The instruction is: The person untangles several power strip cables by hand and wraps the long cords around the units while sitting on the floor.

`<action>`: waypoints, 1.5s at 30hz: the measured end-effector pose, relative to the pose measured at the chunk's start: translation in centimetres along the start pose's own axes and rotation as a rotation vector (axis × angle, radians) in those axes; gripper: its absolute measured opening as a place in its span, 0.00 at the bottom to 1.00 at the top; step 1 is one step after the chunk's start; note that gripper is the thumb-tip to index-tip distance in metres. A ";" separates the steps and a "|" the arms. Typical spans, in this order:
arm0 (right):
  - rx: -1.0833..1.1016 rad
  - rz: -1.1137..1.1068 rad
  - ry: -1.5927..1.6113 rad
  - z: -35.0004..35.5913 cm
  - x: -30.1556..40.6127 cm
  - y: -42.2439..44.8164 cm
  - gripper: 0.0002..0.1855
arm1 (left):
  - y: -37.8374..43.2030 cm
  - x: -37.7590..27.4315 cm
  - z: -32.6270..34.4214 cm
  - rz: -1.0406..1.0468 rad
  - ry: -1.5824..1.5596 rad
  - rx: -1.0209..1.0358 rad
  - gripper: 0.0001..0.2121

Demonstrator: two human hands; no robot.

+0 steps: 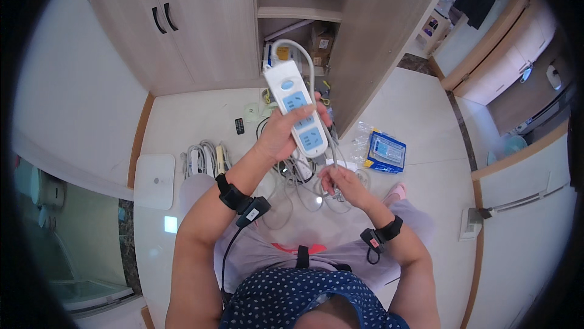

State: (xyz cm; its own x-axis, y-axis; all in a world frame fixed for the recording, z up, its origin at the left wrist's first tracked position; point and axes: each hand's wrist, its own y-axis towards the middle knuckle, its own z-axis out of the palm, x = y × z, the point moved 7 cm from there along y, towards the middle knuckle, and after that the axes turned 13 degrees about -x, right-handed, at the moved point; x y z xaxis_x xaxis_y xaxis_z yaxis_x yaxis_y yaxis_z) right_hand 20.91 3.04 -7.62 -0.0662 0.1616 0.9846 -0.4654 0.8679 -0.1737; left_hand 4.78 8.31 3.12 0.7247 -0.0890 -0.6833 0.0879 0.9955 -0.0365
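My left hand point(279, 135) grips a white power strip point(301, 109) with blue socket panels and a blue oval switch at its far end. Its thumb lies across the sockets. From the strip's far end a grey-white cord point(306, 53) loops over and runs down along the strip's right side. My right hand point(340, 183) pinches that cord just below the strip's near end. Beneath both hands, loose cable coils point(292, 201) spread over the tiles, with another white power strip point(302, 167) among them, partly hidden by my left hand and the held strip.
Bundled cords and strips point(205, 159) lie at left, near a white bathroom scale point(155, 181). A black remote control point(239, 126) lies farther ahead. At right is a blue plastic package point(387, 152). An open cabinet door point(383, 41) juts out beside a shelf holding cardboard boxes point(322, 44).
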 end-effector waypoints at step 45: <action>0.110 -0.363 -0.690 -1.2 -2.7 -3.9 0.15 | 4.4 4.0 -9.2 -0.025 0.231 -0.535 0.14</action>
State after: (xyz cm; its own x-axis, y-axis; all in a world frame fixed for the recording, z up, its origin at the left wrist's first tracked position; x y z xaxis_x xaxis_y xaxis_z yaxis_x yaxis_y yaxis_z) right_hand 23.90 -0.20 -9.60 -0.4095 -0.4825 0.7743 -0.6451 0.7533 0.1282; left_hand 1.77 12.69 -6.49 0.5538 -0.1631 -0.8165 -0.2981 0.8768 -0.3773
